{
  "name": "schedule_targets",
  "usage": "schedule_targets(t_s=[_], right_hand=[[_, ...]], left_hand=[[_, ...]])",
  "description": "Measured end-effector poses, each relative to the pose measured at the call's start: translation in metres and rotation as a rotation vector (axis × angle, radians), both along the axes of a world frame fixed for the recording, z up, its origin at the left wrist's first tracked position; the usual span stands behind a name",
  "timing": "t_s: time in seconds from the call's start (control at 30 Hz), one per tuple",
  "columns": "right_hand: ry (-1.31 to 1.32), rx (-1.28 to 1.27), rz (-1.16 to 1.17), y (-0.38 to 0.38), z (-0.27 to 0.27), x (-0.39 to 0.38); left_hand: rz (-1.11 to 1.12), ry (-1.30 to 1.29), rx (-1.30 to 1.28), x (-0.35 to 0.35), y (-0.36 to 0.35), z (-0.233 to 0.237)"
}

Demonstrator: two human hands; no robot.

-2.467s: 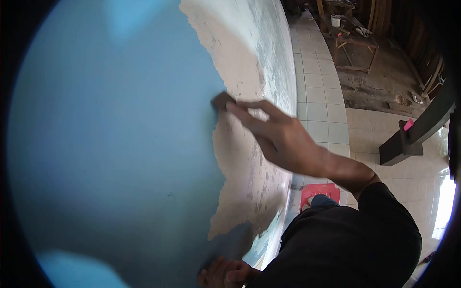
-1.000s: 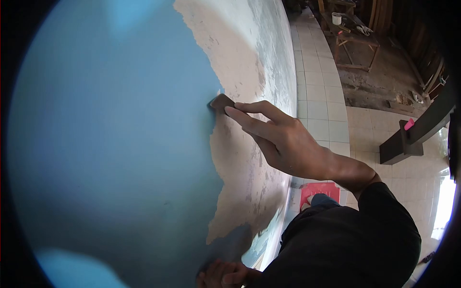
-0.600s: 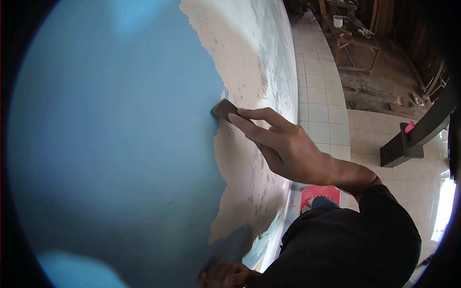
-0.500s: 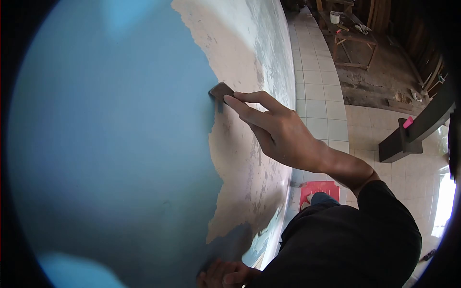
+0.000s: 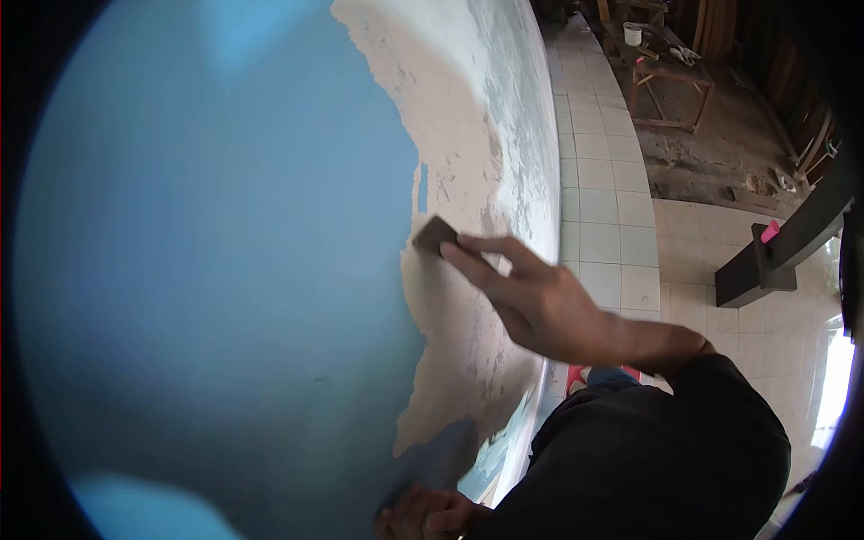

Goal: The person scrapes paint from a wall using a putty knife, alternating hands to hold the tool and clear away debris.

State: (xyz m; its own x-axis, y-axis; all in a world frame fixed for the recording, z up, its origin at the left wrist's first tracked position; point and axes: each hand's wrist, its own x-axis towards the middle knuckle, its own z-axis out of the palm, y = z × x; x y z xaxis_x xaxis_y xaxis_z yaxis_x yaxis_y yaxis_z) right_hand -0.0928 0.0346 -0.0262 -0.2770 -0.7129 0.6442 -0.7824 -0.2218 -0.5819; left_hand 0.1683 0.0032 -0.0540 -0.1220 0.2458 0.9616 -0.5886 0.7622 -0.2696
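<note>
A wall with blue paint point(image 5: 234, 225) has a bare beige patch point(image 5: 450, 162) with a ragged edge. My right hand point(image 5: 549, 306) pinches a small dark scraper point(image 5: 436, 236) between thumb and fingers, its blade at the border of the paint and the bare patch. Just above the scraper, a thin strip of blue remains inside the beige. Low in the view, my left hand point(image 5: 427, 513) is against the wall with its fingers bent; whether it holds anything is hidden in shadow.
A red plastic stool point(image 5: 576, 376) stands below me on the tiled floor point(image 5: 598, 243). Toward the upper right is a wooden table point(image 5: 670, 67) with a white bucket point(image 5: 633, 34). A dark post base point(image 5: 742, 274) with a pink object point(image 5: 769, 232) stands at right.
My right hand has moved the scraper down along the paint edge. More beige shows where blue was, leaving a narrow blue strip. My left hand has hardly moved.
</note>
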Motion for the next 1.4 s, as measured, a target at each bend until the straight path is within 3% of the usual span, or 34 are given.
schedule_targets(t_s=[0.07,0.47,0.57,0.67,0.77,0.87,0.97,1.07,1.4], right_hand=[[0.022,-0.042,-0.007,-0.001,-0.006,0.005],[0.041,-0.025,0.010,-0.001,0.005,0.004],[0.064,-0.039,0.014,0.000,0.007,0.004],[0.068,-0.039,-0.015,-0.005,0.006,0.001],[0.087,-0.038,-0.001,-0.002,0.006,0.003],[0.102,-0.044,0.003,0.000,0.004,0.004],[0.081,-0.065,-0.018,-0.006,0.004,-0.001],[0.125,-0.018,0.025,0.004,0.000,0.005],[0.086,-0.048,-0.041,-0.008,0.004,-0.005]], left_hand=[[-0.064,-0.003,-0.107,0.007,-0.012,-0.006],[-0.054,-0.011,-0.025,0.008,-0.005,-0.008],[0.206,-0.064,0.187,0.017,0.014,-0.012],[-0.049,0.009,0.072,0.004,0.003,-0.007],[0.028,0.020,-0.061,0.057,-0.016,-0.059],[-0.012,0.036,0.032,0.006,0.001,-0.009],[0.194,-0.047,0.190,0.023,0.012,-0.018],[0.002,0.067,0.047,0.003,0.003,-0.009],[-0.088,-0.025,-0.052,0.007,-0.005,-0.006]])
